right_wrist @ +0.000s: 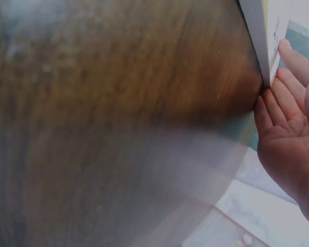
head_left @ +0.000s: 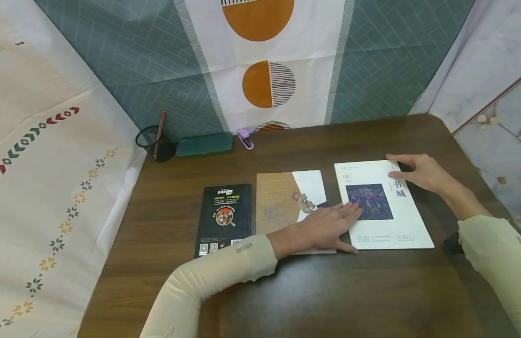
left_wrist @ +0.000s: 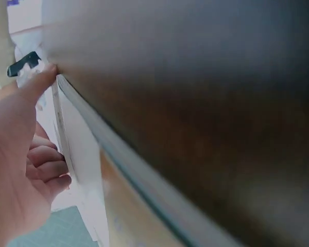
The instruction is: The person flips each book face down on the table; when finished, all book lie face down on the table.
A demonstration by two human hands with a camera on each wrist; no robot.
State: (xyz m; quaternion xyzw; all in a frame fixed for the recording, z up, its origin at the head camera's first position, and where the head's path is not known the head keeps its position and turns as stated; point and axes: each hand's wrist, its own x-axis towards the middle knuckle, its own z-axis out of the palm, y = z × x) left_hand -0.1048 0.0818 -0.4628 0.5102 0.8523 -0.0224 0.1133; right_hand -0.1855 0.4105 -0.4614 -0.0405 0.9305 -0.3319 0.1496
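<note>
Fingers of the left hand (head_left: pixel 331 225) lie loosely spread over the left edge of the magazine (head_left: pixel 383 211); the right hand (head_left: pixel 422 173) touches its far right corner, pinching or not, I cannot tell. Its long axis runs away between them. Leftward, the tabletop (head_left: pixel 302 295) carries a tan book (head_left: pixel 277 199) and black book (head_left: pixel 222 225).
</note>
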